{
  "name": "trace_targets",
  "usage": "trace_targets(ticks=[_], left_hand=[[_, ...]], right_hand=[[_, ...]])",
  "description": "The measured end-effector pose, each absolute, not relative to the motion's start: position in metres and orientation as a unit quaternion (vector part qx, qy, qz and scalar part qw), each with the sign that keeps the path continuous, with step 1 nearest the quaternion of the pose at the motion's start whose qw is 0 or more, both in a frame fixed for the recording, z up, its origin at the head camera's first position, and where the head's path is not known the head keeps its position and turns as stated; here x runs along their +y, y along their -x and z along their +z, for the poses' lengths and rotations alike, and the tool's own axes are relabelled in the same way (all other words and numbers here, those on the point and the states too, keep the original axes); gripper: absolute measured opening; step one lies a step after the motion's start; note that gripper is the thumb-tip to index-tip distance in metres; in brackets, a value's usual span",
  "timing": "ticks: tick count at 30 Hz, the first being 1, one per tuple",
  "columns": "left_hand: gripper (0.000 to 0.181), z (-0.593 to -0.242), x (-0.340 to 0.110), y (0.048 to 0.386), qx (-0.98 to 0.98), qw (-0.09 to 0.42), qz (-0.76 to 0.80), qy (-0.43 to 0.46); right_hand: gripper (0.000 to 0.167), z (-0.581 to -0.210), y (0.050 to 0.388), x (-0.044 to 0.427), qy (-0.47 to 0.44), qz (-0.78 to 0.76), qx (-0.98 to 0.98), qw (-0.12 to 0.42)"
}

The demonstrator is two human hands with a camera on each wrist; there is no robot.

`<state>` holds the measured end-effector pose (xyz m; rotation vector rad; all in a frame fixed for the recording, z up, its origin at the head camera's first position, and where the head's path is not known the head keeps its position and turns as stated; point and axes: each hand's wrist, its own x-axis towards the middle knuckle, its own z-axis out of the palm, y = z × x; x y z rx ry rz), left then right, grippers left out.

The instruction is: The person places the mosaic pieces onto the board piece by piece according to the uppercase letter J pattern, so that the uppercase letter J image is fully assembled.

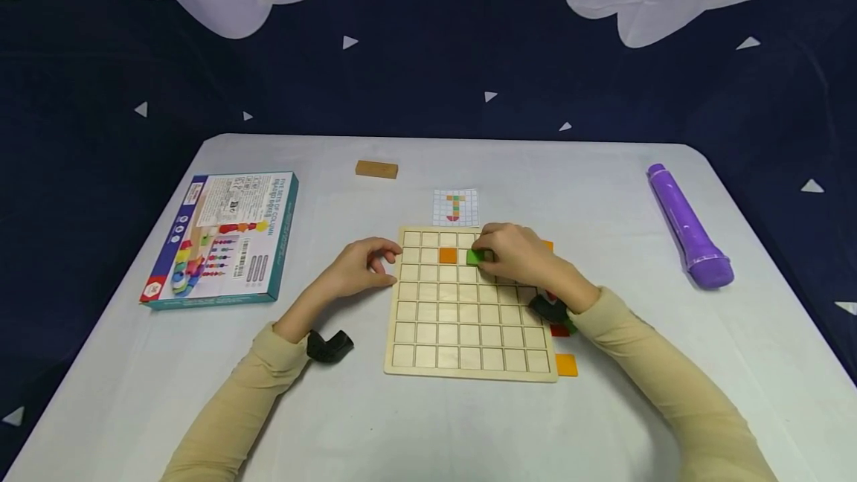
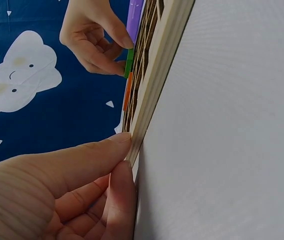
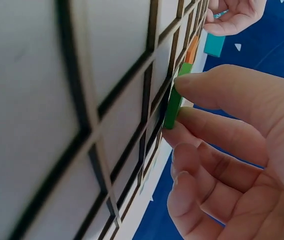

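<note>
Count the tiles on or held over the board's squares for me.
2: an orange tile lying in the second row from the far edge of the board, and a green tile to its right, pinched by the right hand. That hand may hide others.

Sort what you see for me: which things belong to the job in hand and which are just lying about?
Job in hand:
- grid board, left hand at its edge
- green tile, in right hand
- orange tile on board
- pattern card
- probably the yellow-orange tile beside board

Apparently lying about:
- toy box
- purple flashlight-shaped thing
- wooden block
</note>
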<state>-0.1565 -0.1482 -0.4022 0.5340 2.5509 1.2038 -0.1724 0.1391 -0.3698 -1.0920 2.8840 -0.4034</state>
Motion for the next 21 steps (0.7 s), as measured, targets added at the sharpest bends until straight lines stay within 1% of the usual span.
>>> trace_targets(ticks=[13, 21], left_hand=[[0.045, -0.4031, -0.1483, 0.1567, 0.881, 0.132, 0.414, -0.186], [0.045, -0.4040, -0.1484, 0.1564, 0.879, 0.132, 0.418, -0.187]], right_hand=[[0.017, -0.3703, 0.1756, 0.1326, 0.352, -0.125, 0.927, 0.036], [0.019, -0.3697, 0.1756, 0.1298, 0.363, -0.128, 0.923, 0.032]])
